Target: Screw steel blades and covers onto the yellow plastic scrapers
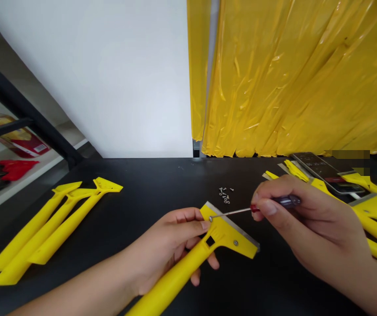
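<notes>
"What's in our left hand?"

"We're gripping a yellow scraper firmly, bracing it against the screwdriver pinched in our right hand, tip on the corner screw."

"Those loose screws?"

"Just beyond the left hand, handy on the worktop."

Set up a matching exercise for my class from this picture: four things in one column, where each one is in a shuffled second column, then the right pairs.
Things:
A. slim steel screwdriver with dark handle
B. yellow plastic scraper with steel blade
C. tiny silver screws
D. three yellow plastic scraper bodies

Places:
1. side by side on the left of the black tabletop
2. in the left hand
3. in a small heap on the tabletop
4. in the right hand

Pairs: A-4, B-2, C-3, D-1.
</notes>
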A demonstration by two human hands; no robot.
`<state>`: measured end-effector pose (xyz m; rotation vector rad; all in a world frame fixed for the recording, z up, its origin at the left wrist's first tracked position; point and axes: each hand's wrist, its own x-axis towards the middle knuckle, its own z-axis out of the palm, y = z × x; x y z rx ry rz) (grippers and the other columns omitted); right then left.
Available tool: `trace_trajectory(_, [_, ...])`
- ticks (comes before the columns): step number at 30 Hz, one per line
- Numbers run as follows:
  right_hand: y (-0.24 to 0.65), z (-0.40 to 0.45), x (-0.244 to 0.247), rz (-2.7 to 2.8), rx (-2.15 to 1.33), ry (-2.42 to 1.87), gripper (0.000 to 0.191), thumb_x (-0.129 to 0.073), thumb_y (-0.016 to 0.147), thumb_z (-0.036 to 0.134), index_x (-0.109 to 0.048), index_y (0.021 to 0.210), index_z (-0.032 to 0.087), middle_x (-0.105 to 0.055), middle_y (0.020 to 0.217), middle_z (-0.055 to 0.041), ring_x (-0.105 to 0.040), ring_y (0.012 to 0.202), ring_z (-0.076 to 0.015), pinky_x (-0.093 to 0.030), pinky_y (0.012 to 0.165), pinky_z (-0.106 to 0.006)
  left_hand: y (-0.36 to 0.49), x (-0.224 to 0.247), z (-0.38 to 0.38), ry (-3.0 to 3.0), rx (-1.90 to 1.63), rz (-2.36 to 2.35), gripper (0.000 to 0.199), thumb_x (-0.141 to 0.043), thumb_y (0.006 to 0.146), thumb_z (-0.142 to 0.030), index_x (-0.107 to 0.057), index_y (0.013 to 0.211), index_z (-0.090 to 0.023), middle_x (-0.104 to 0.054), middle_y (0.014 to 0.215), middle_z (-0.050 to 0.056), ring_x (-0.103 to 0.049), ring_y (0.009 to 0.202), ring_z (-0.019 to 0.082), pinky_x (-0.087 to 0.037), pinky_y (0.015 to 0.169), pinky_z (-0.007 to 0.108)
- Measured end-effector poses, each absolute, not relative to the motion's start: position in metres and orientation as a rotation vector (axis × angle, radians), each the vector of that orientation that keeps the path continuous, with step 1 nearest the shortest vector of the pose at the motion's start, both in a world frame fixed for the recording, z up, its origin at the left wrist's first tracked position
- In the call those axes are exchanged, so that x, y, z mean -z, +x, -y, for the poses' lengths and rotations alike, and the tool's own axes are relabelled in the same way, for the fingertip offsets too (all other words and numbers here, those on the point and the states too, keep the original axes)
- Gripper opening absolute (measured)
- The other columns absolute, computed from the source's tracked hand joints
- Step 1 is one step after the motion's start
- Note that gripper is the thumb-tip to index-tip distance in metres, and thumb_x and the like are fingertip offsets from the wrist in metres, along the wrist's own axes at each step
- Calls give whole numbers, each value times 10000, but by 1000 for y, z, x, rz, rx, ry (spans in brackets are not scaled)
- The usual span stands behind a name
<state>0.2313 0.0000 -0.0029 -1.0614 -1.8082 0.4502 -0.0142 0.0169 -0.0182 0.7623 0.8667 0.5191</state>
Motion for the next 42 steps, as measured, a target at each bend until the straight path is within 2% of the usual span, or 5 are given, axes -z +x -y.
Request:
trace_trajectory(13, [232,-1,2,1831,-433,-1057,80,-698,979,246,-662,983,316,-684,804,37,-634,671,-136,-496,593,-247,-14,16,-16,744,-506,-845,144,-660,983,-262,-701,1070,-155,-744,1009,120,-767,717,200,-596,448,202])
trace_trajectory(24, [231,0,2,1852,-476,-1048,61,-691,989,276,-655,988,326,-682,793,63,-636,664,-108,-498,590,-212,-16,21,-18,734,-542,-850,151,-662,967,-247,-691,1081,-153,-741,978,105,-759,673,190,-602,442,218])
trace_trajectory(31, [231,0,2,1869,-483,-1052,70,-694,986,265,-657,981,324,-683,786,62,-641,664,-116,-494,577,-225,-15,19,-17,757,-515,-882,129,-690,945,-253,-690,1028,-155,-742,917,94,-755,656,186,-590,432,202])
trace_trajectory(42, [229,0,-1,1777,-390,-1108,78,-660,1018,315,-659,940,317,-656,775,36,-603,666,-145,-462,598,-305,-15,16,-16,785,-511,-887,120,-659,960,-242,-691,1037,-155,-748,944,99,-755,677,189,-594,445,205])
